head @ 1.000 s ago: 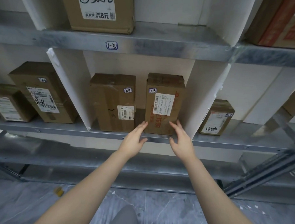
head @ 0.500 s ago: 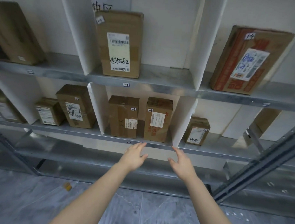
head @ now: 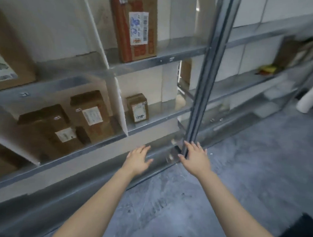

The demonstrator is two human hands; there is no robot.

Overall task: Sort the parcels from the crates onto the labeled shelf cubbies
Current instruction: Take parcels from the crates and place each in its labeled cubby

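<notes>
My left hand (head: 138, 158) and my right hand (head: 195, 156) are both stretched out in front of me with straight fingers, empty, below the shelf's lower board (head: 152, 120). Two brown parcels stand in one cubby: one with a white label (head: 91, 113) and a darker one (head: 49, 126) to its left. A small parcel (head: 138, 107) stands in the cubby to the right. Above it a tall red-printed parcel (head: 135, 26) stands on the upper board. The view is tilted and blurred.
A grey metal upright (head: 205, 81) of the rack runs down just behind my right hand. White dividers (head: 119, 106) split the cubbies. More shelving with cardboard (head: 298, 51) and a yellow item (head: 267, 69) lies at the right. A dark object (head: 301, 230) sits on the grey floor.
My hands have drawn back from the labelled parcel in the cubby. The view has swung to the right and tilted, so the parcels now lie to the left.
</notes>
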